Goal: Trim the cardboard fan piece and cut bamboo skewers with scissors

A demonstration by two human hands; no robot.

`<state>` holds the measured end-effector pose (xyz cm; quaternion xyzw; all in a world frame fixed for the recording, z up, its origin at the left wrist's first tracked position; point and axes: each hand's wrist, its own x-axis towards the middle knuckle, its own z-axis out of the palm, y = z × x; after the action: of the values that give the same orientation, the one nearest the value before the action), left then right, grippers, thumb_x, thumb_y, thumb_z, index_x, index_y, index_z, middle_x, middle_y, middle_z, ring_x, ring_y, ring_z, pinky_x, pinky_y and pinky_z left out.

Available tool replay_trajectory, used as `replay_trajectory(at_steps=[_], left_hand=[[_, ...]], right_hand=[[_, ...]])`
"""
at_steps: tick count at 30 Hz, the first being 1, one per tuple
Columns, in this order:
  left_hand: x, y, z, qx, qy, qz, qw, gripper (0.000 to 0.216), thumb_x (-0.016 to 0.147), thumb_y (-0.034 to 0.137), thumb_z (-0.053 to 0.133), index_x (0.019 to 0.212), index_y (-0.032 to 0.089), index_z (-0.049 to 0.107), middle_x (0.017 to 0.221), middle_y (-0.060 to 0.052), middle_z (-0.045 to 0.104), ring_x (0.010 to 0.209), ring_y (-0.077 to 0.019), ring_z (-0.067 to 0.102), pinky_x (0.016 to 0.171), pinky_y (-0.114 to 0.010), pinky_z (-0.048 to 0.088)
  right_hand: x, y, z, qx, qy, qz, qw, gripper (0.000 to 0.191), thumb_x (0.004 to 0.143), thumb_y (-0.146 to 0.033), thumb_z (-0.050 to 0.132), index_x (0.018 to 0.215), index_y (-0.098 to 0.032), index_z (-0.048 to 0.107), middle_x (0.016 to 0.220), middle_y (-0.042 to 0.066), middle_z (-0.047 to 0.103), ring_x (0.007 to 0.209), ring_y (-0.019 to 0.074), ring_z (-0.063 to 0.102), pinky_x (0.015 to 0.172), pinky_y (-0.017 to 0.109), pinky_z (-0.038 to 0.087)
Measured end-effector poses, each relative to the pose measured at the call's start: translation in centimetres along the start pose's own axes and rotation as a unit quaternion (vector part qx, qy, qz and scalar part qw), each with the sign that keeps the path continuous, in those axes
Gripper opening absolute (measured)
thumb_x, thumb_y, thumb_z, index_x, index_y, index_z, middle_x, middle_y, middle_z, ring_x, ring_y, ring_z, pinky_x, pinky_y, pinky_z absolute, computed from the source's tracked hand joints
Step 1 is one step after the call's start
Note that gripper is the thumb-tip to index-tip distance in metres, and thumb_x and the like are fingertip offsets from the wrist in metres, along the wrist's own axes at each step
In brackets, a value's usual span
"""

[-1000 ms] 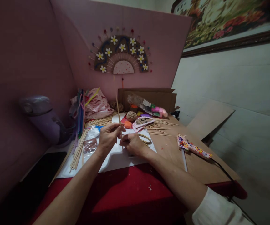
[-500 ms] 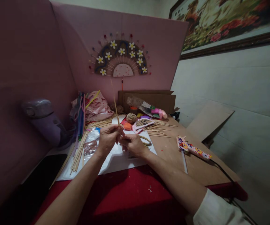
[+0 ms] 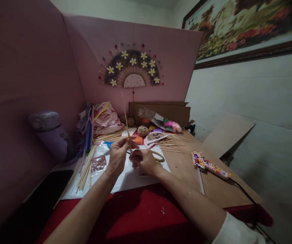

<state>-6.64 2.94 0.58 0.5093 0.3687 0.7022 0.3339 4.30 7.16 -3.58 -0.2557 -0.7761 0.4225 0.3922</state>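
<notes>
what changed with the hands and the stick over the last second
Little changed: the left hand still pinches the thin wooden stick upright, and the right hand stays at its lower end. Both hands shifted only slightly. The glue gun and ball of twine stayed put.

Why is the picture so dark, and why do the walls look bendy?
In the head view the light is dim: the red tablecloth under the arms lies in deep shadow, and the corners go black. The wide lens bends the framed picture and wall lines. The thin wooden stick between the hands stays fairly sharp.
</notes>
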Motion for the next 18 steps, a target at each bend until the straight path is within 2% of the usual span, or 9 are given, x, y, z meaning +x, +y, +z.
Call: replay_trajectory(at_steps=[5, 8, 12, 15, 18], left_hand=[[0.2, -0.8, 0.0, -0.059, -0.025, 0.001, 0.998, 0.015, 0.078, 0.029, 0.061, 0.072, 0.015, 0.061, 0.048, 0.005, 0.048, 0.046, -0.008, 0.049, 0.049, -0.021, 0.04], [0.5, -1.0, -0.2, -0.061, -0.012, 0.008, 0.998, 0.015, 0.076, 0.028, 0.063, 0.068, 0.015, 0.059, 0.048, 0.006, 0.047, 0.044, -0.0073, 0.047, 0.048, -0.021, 0.041], [0.6, -1.0, -0.3, -0.075, 0.004, 0.015, 0.997, 0.015, 0.074, 0.028, 0.064, 0.067, 0.015, 0.059, 0.049, 0.005, 0.048, 0.043, -0.007, 0.047, 0.045, -0.021, 0.04], [0.4, -0.8, -0.1, -0.073, -0.008, 0.012, 0.997, 0.016, 0.074, 0.029, 0.064, 0.067, 0.015, 0.059, 0.047, 0.005, 0.049, 0.042, -0.0089, 0.049, 0.045, -0.023, 0.044], [0.2, -0.7, 0.1, -0.078, -0.019, 0.011, 0.997, 0.015, 0.074, 0.028, 0.063, 0.067, 0.016, 0.058, 0.046, 0.006, 0.048, 0.041, -0.01, 0.05, 0.046, -0.026, 0.047]], right_hand=[[-0.1, -0.2, 0.1, -0.007, 0.0, -0.012, 1.0, 0.021, 0.075, -0.014, 0.053, 0.055, -0.014, 0.053, 0.047, -0.004, 0.052, 0.043, 0.0073, 0.051, 0.047, 0.018, 0.041], [0.0, -0.7, 0.0, -0.125, -0.031, 0.004, 0.992, 0.021, 0.08, -0.015, 0.05, 0.06, -0.013, 0.057, 0.052, -0.002, 0.056, 0.048, 0.0075, 0.054, 0.051, 0.017, 0.041], [0.9, -2.3, -1.9, -0.287, -0.087, 0.032, 0.953, 0.014, 0.077, -0.015, 0.055, 0.067, -0.014, 0.065, 0.06, 0.001, 0.062, 0.057, 0.01, 0.057, 0.055, 0.019, 0.037], [1.4, -3.4, -4.4, -0.371, -0.083, 0.059, 0.923, 0.018, 0.078, -0.016, 0.05, 0.072, -0.013, 0.066, 0.071, 0.006, 0.065, 0.068, 0.0151, 0.057, 0.058, 0.023, 0.034], [0.9, -3.4, -6.3, -0.428, -0.108, 0.09, 0.893, 0.014, 0.072, -0.012, 0.052, 0.079, -0.013, 0.065, 0.081, 0.009, 0.065, 0.074, 0.0184, 0.056, 0.058, 0.024, 0.031]])
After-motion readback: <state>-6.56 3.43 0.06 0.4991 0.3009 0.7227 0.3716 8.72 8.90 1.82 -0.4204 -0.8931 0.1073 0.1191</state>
